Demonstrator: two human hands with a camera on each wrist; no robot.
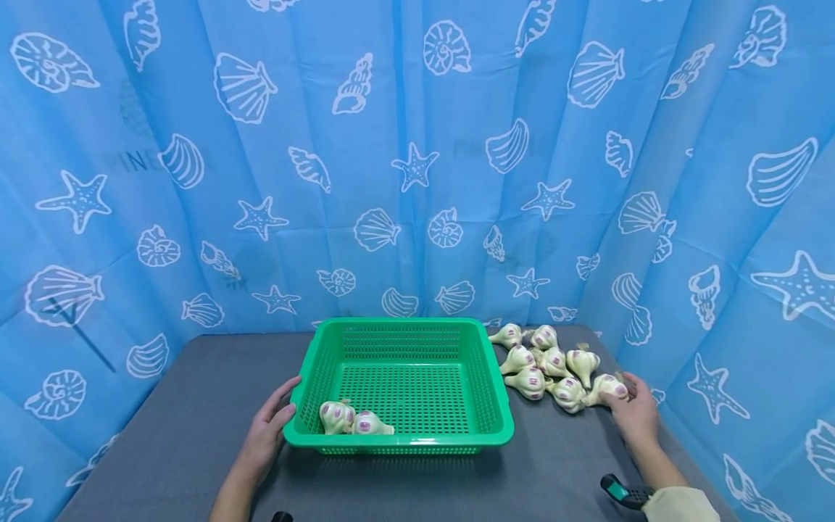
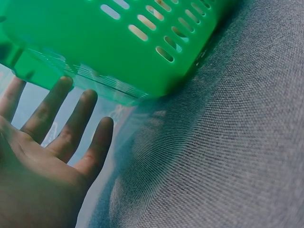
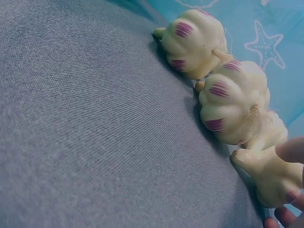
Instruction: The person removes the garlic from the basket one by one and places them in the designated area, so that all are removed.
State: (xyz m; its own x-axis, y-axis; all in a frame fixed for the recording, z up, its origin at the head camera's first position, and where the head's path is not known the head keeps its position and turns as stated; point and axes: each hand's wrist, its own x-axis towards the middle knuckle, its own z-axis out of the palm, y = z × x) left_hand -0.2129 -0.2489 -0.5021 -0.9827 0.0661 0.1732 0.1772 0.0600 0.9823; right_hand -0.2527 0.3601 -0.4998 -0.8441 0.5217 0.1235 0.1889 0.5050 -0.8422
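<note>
A green plastic basket (image 1: 398, 439) stands on the table, with two garlic bulbs (image 1: 337, 417) inside at its near left corner. At the basket's left rim is my left hand (image 1: 264, 436), its fingers fairly straight and spread in the left wrist view. To the right of the basket lies a group of several garlic bulbs (image 1: 530, 383), white with purple marks. My right hand (image 1: 638, 417) holds the rightmost garlic bulb (image 3: 273, 175) between thumb and fingers. That bulb still lies against its neighbours, its stem pointing left.
A grey cloth (image 1: 215, 399) covers the table. Behind and at the sides hangs a blue curtain (image 1: 417, 217) printed with white shells and starfish. A black and teal device (image 1: 622, 493) sits by the right wrist.
</note>
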